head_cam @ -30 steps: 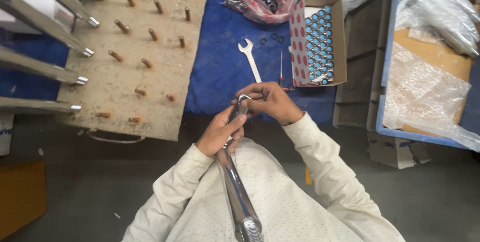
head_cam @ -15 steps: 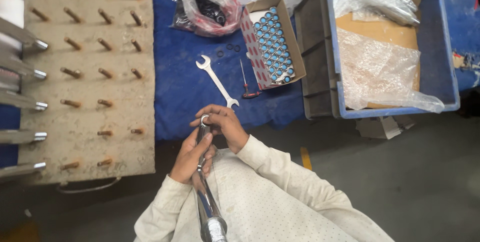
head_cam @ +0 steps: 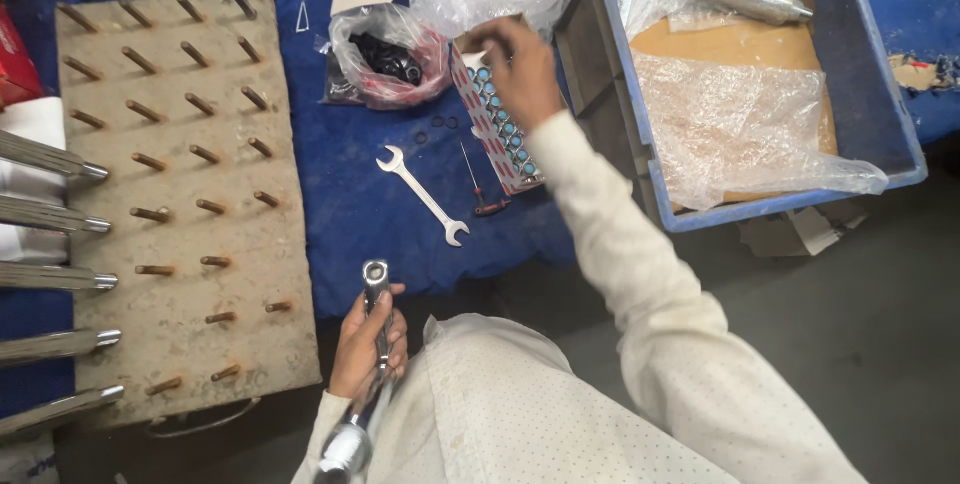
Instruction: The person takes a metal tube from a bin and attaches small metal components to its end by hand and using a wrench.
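A blue cloth covers the table (head_cam: 350, 214), with grey floor showing along the near edge. The person's left hand (head_cam: 368, 342) is clamped around a shiny metal rod (head_cam: 366, 364), fingers wrapped tight about the shaft just below its ringed top end; the rod runs down toward six o'clock, close against the white dotted shirt. The right hand (head_cam: 520, 69) is stretched out toward one o'clock, fingers curled down into an open cardboard box (head_cam: 500, 134) of small blue-capped parts; whether those fingers have closed on anything I cannot tell.

Between the two hands, at about twelve o'clock from the left hand, an open-ended wrench (head_cam: 423, 195) lies flat on the cloth, and just beside it, at its three o'clock, a thin screwdriver (head_cam: 475, 184) with a red handle. A few small black rings (head_cam: 438, 127) sit on the cloth near the box. At eleven o'clock from the box is a clear bag (head_cam: 385, 64) of dark parts.

Off at nine o'clock from the left hand lies a wooden peg board (head_cam: 180, 204) studded with rusty pegs, and metal tubes (head_cam: 50, 214) jut in from the left edge. At two o'clock stands a blue crate (head_cam: 770, 204) holding plastic sheeting and cardboard.
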